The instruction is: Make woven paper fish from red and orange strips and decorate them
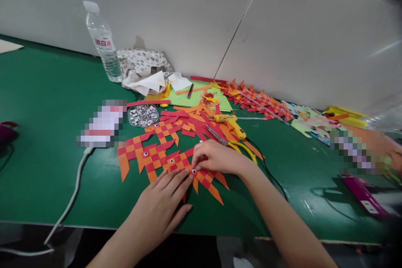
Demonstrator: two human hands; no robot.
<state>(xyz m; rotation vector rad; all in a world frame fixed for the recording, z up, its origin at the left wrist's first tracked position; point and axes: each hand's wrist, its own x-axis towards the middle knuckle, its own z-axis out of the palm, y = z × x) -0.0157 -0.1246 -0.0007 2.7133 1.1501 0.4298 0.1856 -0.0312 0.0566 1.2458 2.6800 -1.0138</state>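
A woven red-and-orange paper fish (205,178) with a googly eye lies on the green table (47,167) near the front edge. My left hand (163,205) rests flat on its left part, fingers stretched out. My right hand (216,157) is curled over the fish, fingertips pressed down beside the googly eye (194,171). More woven fish (147,150) lie just left of it, each with an eye.
A dish of googly eyes (143,115), a yellow glue gun (230,123), scissors (234,144), loose paper strips (185,119), a water bottle (103,44) and a cloth pouch (143,67) stand behind. Finished fish (260,102) line the white wall. A white cable (70,201) runs off the front-left edge.
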